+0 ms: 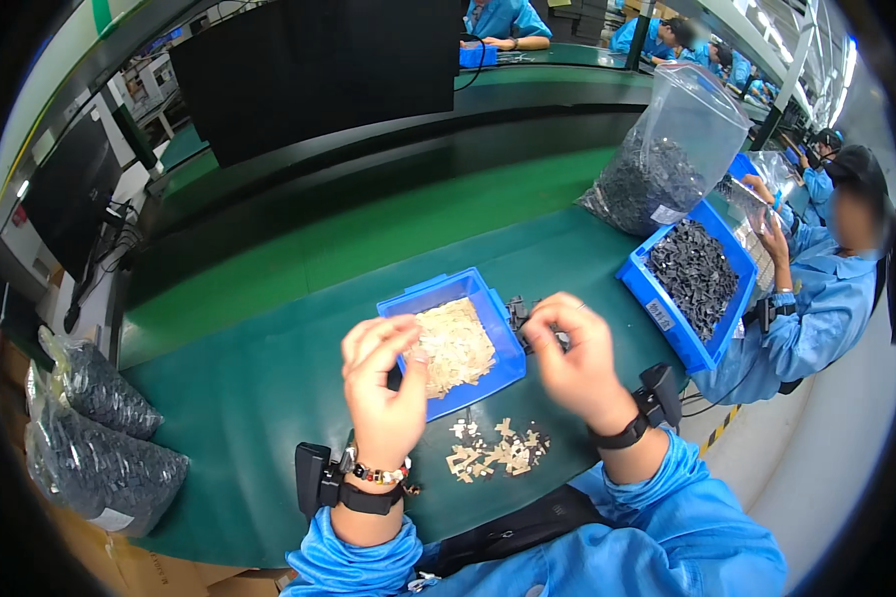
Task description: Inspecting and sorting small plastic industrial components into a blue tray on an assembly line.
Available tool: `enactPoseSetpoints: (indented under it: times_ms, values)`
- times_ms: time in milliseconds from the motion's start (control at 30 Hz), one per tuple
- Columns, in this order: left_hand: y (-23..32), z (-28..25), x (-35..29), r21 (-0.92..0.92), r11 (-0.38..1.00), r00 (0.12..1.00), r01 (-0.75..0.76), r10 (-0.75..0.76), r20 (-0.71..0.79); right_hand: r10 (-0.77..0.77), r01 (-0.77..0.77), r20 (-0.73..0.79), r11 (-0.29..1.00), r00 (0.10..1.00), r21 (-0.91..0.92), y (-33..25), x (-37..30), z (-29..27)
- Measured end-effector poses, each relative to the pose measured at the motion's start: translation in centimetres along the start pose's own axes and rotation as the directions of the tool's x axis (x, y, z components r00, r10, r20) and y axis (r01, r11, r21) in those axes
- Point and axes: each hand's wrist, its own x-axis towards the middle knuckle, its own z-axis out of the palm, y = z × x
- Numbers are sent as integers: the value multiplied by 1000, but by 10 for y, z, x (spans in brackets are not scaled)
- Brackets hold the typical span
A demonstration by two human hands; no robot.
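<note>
A small blue bin (509, 370) on the green tabletop holds a heap of thin beige pieces (463, 348). My left hand (380, 388) hovers over the bin's left side, fingers curved and thumb held apart from them, with nothing visible in it. To the right of the bin, my right hand (579, 360) has its fingertips drawn together; whatever they may hold is too small to tell. Small black parts (518, 310) lie between the bin and this hand, partly covered by it. Nearer me, loose beige pieces (503, 453) are scattered with some dark bits.
A larger blue bin (702, 350) full of black parts stands at the right, with a clear bag (657, 169) of black parts behind it. More filled bags (119, 473) sit at the left edge. A large black panel (319, 80) rises behind. A co-worker (816, 289) sits at right.
</note>
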Motion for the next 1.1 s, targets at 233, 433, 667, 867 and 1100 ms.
enactPoseSetpoints:
  times_ms: [233, 433, 667, 867, 1100]
  values:
    - [-7, 5, -5, 78, 995, 993, 63, -71, 97, 193, -149, 134, 947, 972, -286, 65, 4, -56]
    - [-5, 12, -6, -9, 994, 981, 106, -103, 165, 160, -54, 296, 941, 942, -335, 86, 7, -54]
    - [-3, 13, -9, 67, 992, 985, 104, -112, 129, 270, -162, 338, 935, 902, -317, 70, 12, -65]
    - [11, 12, -6, 226, 972, 996, 58, -71, 48, 207, -141, 236, 953, 949, -268, 78, 7, -65]
    - [12, 10, -3, 230, 973, 1000, 0, 1, -8, 227, -88, 345, 923, 911, -374, 79, 8, -65]
